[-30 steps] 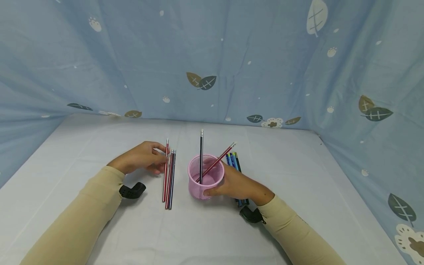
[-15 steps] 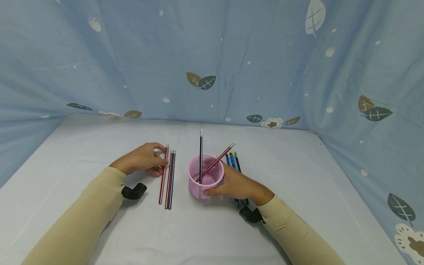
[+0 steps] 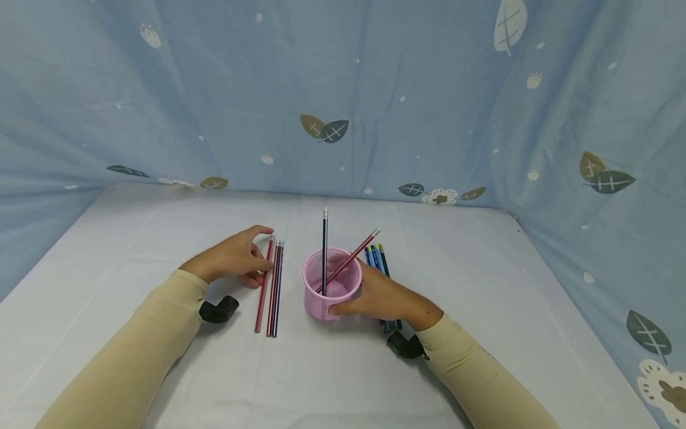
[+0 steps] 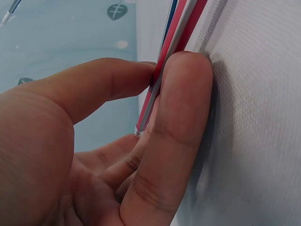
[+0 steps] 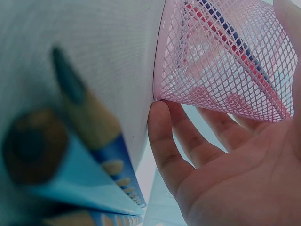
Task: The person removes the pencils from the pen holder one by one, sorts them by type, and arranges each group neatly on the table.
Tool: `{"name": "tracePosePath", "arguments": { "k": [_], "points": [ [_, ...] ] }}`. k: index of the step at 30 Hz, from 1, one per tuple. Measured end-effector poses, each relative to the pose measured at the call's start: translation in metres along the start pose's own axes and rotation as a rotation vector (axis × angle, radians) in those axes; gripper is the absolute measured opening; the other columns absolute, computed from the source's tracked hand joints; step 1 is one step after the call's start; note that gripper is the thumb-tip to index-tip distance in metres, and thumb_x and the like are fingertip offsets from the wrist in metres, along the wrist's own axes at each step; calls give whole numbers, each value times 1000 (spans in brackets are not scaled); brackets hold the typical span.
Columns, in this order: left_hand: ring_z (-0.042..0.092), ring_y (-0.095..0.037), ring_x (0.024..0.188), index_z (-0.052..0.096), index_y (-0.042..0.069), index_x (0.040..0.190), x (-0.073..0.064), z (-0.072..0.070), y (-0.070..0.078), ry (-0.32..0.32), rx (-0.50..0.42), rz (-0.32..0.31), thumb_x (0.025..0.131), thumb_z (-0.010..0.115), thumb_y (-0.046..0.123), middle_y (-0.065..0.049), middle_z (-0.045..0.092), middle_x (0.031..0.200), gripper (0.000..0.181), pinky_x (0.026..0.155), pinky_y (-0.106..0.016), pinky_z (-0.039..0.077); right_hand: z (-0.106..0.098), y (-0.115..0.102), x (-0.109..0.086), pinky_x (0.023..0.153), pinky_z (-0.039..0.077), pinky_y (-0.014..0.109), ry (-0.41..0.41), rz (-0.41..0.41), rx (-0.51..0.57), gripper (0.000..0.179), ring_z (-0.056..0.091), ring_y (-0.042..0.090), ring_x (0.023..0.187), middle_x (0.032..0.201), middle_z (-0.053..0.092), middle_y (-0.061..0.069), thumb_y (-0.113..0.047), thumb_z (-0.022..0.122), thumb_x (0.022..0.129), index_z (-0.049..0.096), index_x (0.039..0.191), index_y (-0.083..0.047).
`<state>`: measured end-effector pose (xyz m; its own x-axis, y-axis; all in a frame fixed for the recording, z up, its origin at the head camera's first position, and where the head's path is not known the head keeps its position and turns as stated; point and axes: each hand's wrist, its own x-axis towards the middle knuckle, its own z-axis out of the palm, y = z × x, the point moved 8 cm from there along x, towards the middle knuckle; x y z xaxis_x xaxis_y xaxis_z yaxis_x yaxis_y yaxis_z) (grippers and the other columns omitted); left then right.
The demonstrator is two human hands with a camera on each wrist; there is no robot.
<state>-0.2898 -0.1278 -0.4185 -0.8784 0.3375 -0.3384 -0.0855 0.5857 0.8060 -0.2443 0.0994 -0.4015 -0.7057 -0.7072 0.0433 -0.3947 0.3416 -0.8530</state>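
Observation:
With thumb and fingers my left hand (image 3: 233, 256) pinches a red pencil (image 3: 261, 307); in the left wrist view that striped red pencil (image 4: 147, 106) passes between the fingertips, just off the white cloth. Close to its right lie a red pencil and a dark blue pencil (image 3: 278, 292), side by side. My right hand (image 3: 386, 295) grips the pink mesh pencil cup (image 3: 320, 308) from the right, thumb at the front. A black pencil (image 3: 324, 238) stands in the cup, and a red pencil (image 3: 361, 249) leans right. The right wrist view shows the cup's mesh wall (image 5: 225, 61) against the palm.
Several blue and dark pencils (image 3: 377, 257) lie right of the cup, partly hidden under my right hand. Sharpened pencil tips (image 5: 106, 132) show near the right wrist camera. White cloth (image 3: 471, 280) covers the table, and a blue leaf-print curtain (image 3: 241, 89) hangs behind.
My left hand has drawn the red pencil slightly left, away from the two beside it, and its lower end has swung left. My right hand and the cup stay nearly still.

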Motion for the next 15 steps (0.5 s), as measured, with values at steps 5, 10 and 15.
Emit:
{"name": "tracePosePath", "arguments": {
  "k": [5, 10, 15],
  "points": [
    [70, -19, 70, 15, 10, 158, -1, 2, 1, -2, -6, 1, 93, 68, 9, -19, 62, 100, 84, 65, -35, 61, 1, 2, 0, 106, 48, 40, -5, 1, 3, 86, 53, 17, 127, 138, 55, 0, -19, 87, 77, 38, 147, -16],
    [69, -18, 70, 16, 8, 157, -3, 3, 5, 9, 15, 4, 93, 69, 10, -19, 62, 102, 82, 64, -34, 61, 1, 1, 0, 106, 48, 40, -4, 2, 10, 86, 53, 17, 128, 138, 55, 1, -18, 87, 77, 38, 146, -16],
    [68, -18, 70, 21, 6, 155, -3, 2, 7, 13, 41, 3, 93, 70, 12, -19, 62, 102, 80, 64, -34, 60, 0, -1, 1, 107, 47, 40, -6, 2, 11, 86, 53, 16, 127, 138, 55, 1, -18, 87, 77, 38, 146, -17]
  ]
}}
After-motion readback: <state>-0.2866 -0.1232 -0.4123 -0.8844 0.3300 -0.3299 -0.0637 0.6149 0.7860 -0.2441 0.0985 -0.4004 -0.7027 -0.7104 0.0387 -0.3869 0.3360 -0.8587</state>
